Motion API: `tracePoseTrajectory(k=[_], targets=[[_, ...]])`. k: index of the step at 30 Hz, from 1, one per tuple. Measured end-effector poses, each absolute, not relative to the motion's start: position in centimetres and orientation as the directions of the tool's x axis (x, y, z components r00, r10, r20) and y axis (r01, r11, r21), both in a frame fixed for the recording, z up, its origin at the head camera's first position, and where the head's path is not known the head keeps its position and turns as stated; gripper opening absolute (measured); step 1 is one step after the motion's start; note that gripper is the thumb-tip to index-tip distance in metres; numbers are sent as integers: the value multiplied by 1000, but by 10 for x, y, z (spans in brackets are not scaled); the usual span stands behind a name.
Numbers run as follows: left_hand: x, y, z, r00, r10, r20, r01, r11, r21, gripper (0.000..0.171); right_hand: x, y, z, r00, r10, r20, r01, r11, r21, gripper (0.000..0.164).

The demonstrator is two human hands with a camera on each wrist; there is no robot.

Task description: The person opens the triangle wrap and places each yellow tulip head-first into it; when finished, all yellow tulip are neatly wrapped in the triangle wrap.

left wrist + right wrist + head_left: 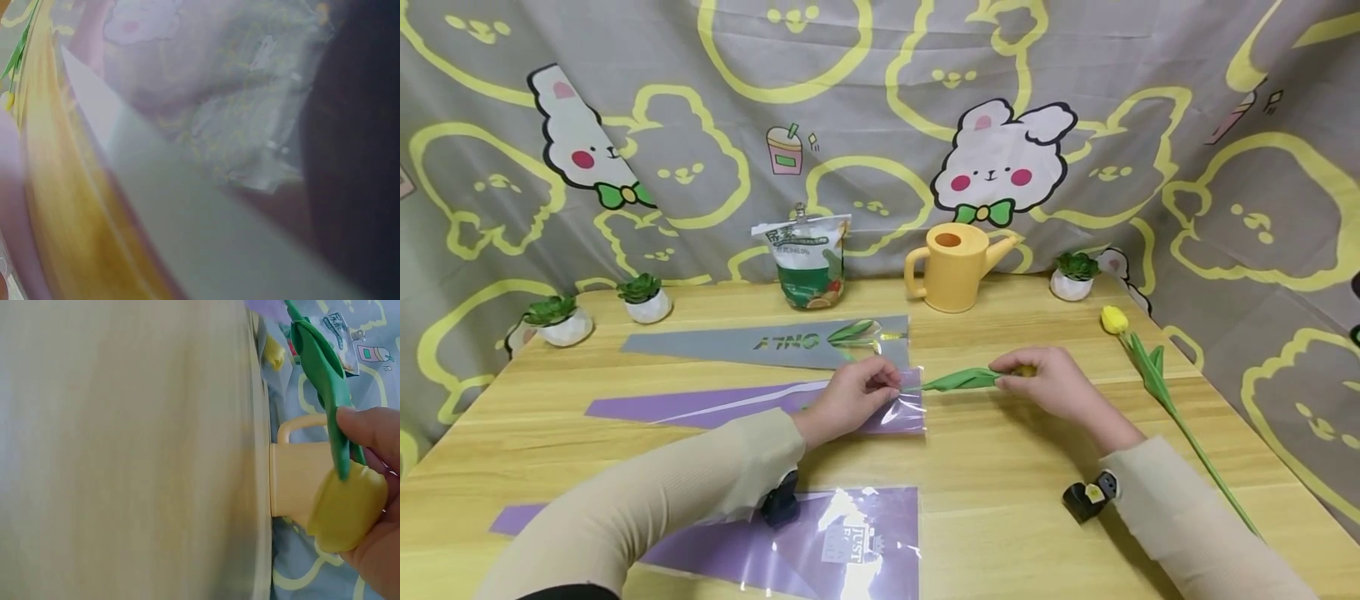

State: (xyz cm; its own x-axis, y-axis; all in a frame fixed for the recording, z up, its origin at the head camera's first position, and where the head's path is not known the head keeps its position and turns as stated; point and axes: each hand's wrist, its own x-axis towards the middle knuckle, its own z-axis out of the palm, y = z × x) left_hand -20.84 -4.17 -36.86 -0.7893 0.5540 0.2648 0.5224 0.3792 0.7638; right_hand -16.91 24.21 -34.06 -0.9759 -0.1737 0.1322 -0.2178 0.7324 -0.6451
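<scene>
In the head view my right hand (1051, 385) holds a yellow artificial tulip (961, 380) by its green leaves, close below the bloom. The right wrist view shows the thumb on the leaves and the yellow bloom (350, 506) against the palm. The tulip's stem points left into the open end of a purple flower sleeve (715, 407) with a clear front. My left hand (853, 396) pinches that sleeve near its open end, over the stem. Blurred clear film (219, 119) fills much of the left wrist view.
A grey sleeve (700, 343) holding a tulip lies behind, and another purple sleeve (722, 554) lies in front. A second tulip (1157, 387) lies at the right. Along the back stand a bag (808, 262), a yellow watering can (957, 271) and potted succulents (1072, 279).
</scene>
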Motion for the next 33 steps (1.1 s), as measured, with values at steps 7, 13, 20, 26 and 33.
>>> tracePoseTrajectory(k=[7,13,20,26,33], targets=[[-208,-42,-370,-778,552,302,544,349,763,10,-168,241,-343,-978,-172,117,-203,663,-721,15],[-206,-39,-368,-778,543,315,550,346,760,9,-168,233,-345,-970,-217,110,-229,660,-715,15],[-204,-35,-366,-761,553,338,563,305,768,9,-170,213,-348,-963,-261,70,-222,617,-755,15],[-204,-32,-366,-764,548,341,561,302,771,9,-172,196,-351,-960,-278,47,-200,555,-807,15],[-204,-31,-366,-747,563,353,577,285,766,10,-175,186,-358,-963,-264,46,-179,507,-843,16]])
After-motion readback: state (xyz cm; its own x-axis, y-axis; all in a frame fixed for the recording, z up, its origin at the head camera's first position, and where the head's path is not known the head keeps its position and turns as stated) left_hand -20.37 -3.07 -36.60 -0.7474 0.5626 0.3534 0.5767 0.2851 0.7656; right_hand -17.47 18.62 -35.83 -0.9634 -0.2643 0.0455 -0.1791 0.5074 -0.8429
